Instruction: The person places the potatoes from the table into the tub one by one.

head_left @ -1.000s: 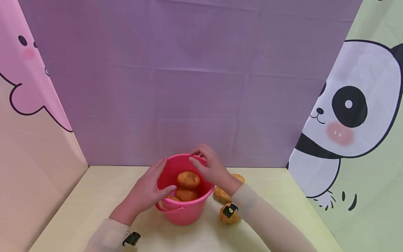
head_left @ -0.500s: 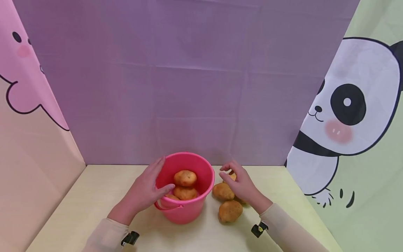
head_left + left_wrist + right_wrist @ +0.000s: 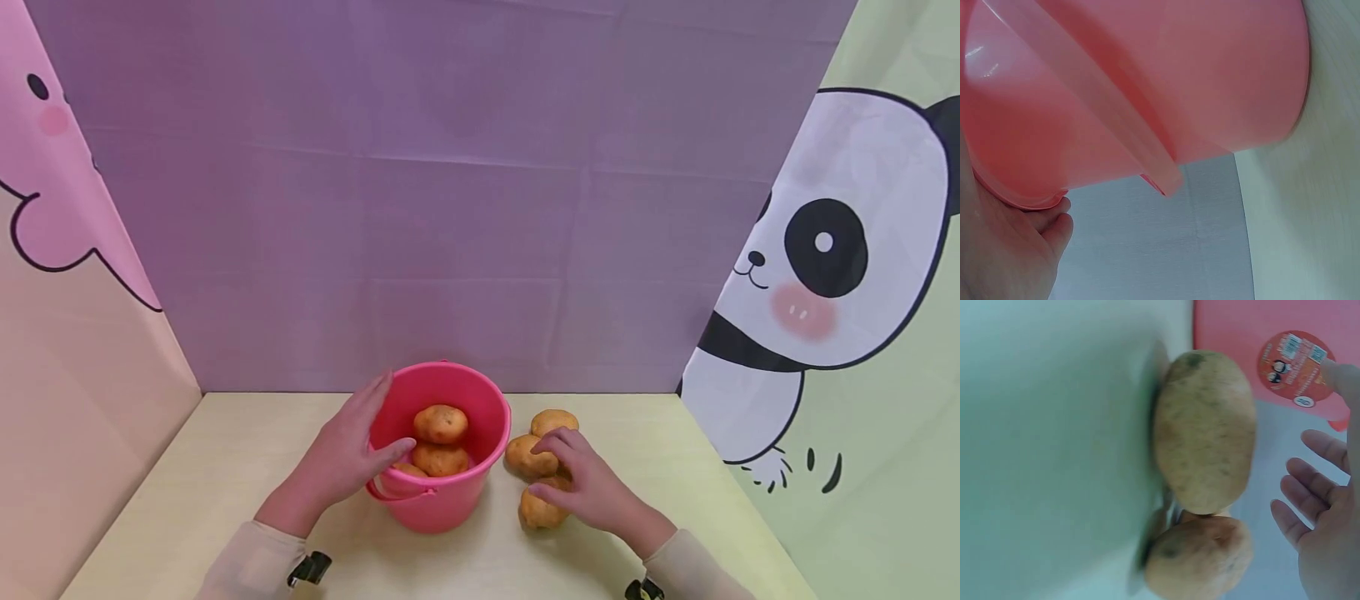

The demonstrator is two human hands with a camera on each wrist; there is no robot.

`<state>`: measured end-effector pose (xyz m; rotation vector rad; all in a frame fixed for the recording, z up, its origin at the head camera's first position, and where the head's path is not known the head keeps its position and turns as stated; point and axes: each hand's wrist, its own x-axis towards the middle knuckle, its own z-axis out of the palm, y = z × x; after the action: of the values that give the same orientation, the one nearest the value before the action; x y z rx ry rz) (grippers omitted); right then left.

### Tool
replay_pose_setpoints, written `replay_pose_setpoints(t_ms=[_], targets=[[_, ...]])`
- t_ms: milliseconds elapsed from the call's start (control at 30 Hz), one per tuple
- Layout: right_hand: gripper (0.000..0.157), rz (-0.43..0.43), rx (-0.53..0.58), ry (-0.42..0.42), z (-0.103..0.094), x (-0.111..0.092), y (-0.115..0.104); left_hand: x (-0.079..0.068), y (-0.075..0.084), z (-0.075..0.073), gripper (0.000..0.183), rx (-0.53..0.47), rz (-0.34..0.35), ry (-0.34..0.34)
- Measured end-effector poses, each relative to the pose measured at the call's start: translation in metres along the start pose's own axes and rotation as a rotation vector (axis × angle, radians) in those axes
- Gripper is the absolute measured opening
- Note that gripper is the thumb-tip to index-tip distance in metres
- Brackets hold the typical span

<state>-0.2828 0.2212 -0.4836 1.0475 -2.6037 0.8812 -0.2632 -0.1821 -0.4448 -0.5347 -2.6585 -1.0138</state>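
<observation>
A pink bucket (image 3: 450,508) stands upright on the table, with three potatoes (image 3: 441,424) visible inside. My left hand (image 3: 341,454) rests against its left rim, fingers fairly straight and thumb spread over the opening. In the left wrist view, that hand's fingertips touch the rim. My right hand (image 3: 588,483) hovers at the potatoes to the right of the bucket, thumb and fingers parted, holding nothing. It partly covers the nearest potato (image 3: 542,507). Beyond that lie a middle potato (image 3: 529,457) and a far potato (image 3: 553,421); another is mostly hidden behind the fingers.
The bucket's handle (image 3: 401,493) hangs down at its front left. A purple cloth backdrop (image 3: 465,208) rises behind the pale table (image 3: 247,450). Printed side cloths stand at left and right, the right one with a panda (image 3: 862,242). A round sticker (image 3: 1294,369) is on the bucket's wall.
My right hand has moved from over the bucket's right rim, rightward and then down toward me, to the nearest potato. The left hand stays at the rim. Potatoes and bucket stay put.
</observation>
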Motion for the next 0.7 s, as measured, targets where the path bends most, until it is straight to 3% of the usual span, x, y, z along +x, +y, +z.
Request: replay_pose_setpoints(t_ms=[233,700], targets=[[0.047,-0.053,-0.098,0.018,0.01,-0.017,0.007,-0.001,0.0,0.0,0.112,0.003,0.01,0.009],[0.054,-0.007,-0.155,-0.006,0.022,-0.026,0.01,0.0,0.001,-0.002,0.113,-0.012,-0.007,-0.001]])
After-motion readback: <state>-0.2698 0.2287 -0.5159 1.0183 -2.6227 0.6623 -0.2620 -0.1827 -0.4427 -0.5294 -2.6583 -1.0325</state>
